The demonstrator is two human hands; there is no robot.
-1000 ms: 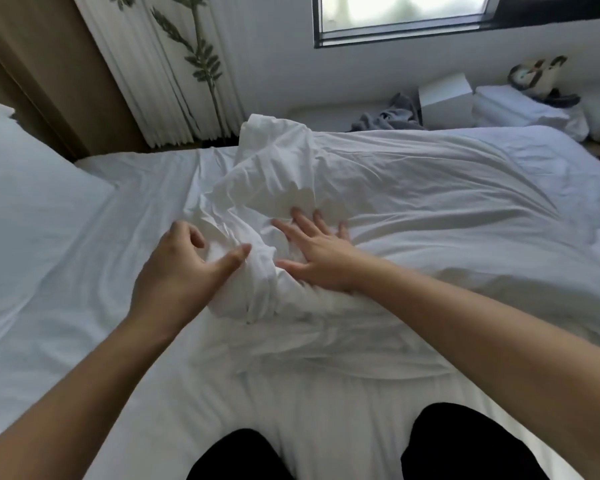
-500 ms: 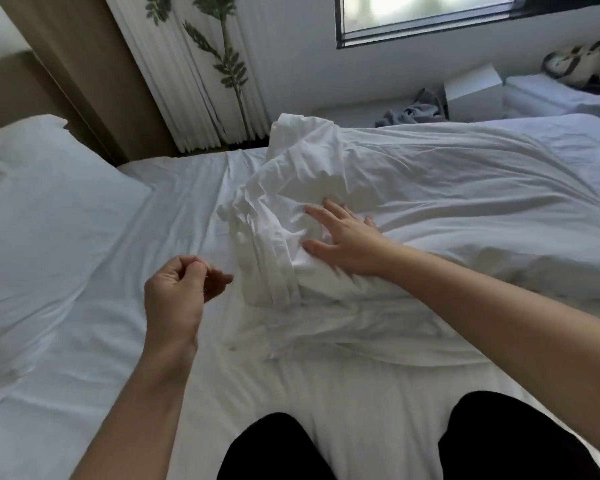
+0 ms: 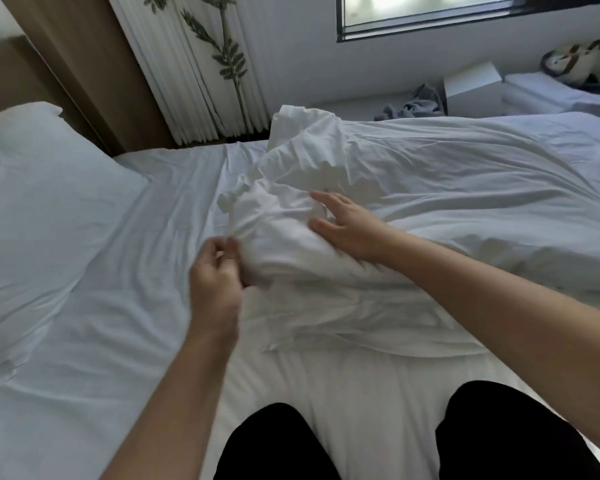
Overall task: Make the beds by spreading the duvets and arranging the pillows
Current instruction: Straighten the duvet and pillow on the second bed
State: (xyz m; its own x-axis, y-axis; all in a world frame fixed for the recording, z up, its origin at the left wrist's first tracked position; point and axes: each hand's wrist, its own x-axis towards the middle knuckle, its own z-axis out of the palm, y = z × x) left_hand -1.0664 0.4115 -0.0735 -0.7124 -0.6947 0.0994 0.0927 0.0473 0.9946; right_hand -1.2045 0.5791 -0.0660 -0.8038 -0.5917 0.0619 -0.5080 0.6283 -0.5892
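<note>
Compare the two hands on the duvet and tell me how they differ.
The left hand has curled fingers pinching a fold of the duvet at its bunched edge; the right hand lies flat on it with straight, spread fingers. The left hand is nearer the person, the right hand farther up the heap. Both touch the same duvet.

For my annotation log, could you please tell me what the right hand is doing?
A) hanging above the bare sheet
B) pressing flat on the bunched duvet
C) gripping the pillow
B: the right hand lies with straight fingers on the bunched duvet, well away from the pillow.
</note>
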